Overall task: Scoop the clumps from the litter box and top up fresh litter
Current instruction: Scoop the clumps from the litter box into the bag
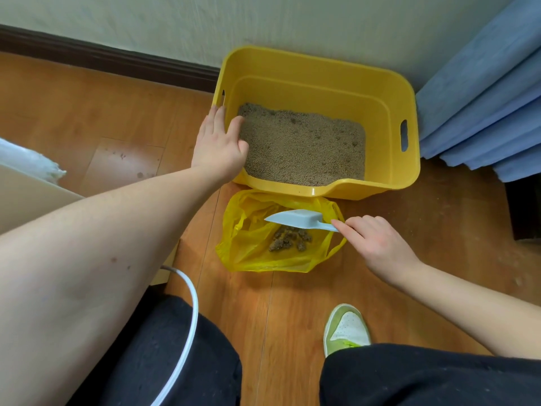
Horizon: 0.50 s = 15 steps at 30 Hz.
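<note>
A yellow litter box stands on the wood floor against the wall, with brown litter in its bottom. My left hand rests on its left rim, fingers straight, thumb inside the wall. In front of the box lies an open yellow plastic bag with dark clumps inside. My right hand holds the handle of a pale blue scoop turned bottom-up over the bag.
Blue curtain folds hang at the right beside the box. A white cable runs over my dark trousers at the lower left. My green-white shoe stands on the floor below the bag. A pale board edge lies at the left.
</note>
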### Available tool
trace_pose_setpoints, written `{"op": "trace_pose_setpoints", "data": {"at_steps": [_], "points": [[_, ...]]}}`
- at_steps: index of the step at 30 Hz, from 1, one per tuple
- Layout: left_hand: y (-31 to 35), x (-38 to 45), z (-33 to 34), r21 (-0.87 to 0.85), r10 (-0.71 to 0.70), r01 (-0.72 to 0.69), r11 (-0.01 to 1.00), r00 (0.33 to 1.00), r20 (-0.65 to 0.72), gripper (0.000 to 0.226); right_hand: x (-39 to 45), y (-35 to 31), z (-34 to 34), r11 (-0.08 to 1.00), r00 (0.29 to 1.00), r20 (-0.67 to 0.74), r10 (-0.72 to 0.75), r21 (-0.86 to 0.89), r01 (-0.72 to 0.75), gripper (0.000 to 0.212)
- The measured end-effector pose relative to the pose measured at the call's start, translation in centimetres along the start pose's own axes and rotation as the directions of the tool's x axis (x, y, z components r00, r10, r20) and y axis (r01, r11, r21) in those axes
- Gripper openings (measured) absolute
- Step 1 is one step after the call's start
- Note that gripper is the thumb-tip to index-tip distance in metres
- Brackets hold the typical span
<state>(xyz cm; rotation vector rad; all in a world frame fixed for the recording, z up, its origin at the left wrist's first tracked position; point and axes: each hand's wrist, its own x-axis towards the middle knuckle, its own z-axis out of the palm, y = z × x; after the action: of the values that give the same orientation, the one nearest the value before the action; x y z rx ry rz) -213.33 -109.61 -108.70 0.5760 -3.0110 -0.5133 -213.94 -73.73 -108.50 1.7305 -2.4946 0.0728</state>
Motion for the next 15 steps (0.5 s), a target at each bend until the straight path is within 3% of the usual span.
{"op": "trace_pose_setpoints", "data": {"at_steps": [3, 5, 10, 15], "points": [[0.0, 0.0, 0.0, -0.002, 0.003, -0.003, 1.0, 1.0, -0.004, 0.054, 0.7, 0.5, -0.2, 0.974, 0.988, -0.036, 0.149, 0.177, -0.141, 0.038], [0.0, -0.1, 0.0, 0.005, 0.014, -0.014, 1.0, 1.0, -0.006, 0.054, 1.6, 0.6, -1.1, 0.886, 0.953, -0.057, 0.299, 0.386, -0.255, 0.035], [-0.2, -0.1, 0.0, 0.018, 0.022, -0.022, 1.0, 1.0, 0.002, 0.053, 4.9, 2.1, -3.8, 0.557, 0.733, 0.031, 0.68, 0.629, -0.543, 0.03], [-0.2, -0.2, 0.0, -0.013, 0.012, -0.012, 1.0, 1.0, -0.002, 0.056, 8.8, 6.8, -4.4, 0.319, 0.568, 0.182, 0.803, 0.673, -0.667, 0.024]]}}
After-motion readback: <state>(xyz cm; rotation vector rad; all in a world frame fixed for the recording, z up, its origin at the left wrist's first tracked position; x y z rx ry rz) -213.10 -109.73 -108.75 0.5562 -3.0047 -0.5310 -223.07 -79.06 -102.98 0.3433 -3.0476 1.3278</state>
